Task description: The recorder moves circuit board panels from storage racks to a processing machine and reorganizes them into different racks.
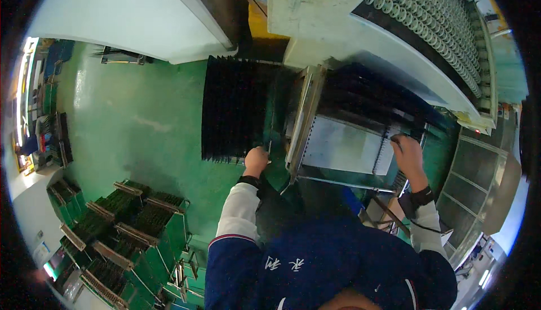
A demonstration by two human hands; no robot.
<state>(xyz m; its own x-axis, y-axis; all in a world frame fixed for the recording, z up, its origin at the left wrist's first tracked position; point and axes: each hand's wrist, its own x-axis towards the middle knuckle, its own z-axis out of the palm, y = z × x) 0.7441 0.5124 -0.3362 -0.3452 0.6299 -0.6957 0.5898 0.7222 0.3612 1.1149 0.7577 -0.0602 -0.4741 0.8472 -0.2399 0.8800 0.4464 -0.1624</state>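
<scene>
White panel [346, 146], likely light, stiff, suits edge holds. Right hand [409, 157] curls at its right edge, grip unclear; left hand [256, 161] clasps black rack's [234, 107] near corner.

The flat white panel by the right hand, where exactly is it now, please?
In the head view, the flat white panel is right of centre, between the long pale bar and the right hand.
</scene>
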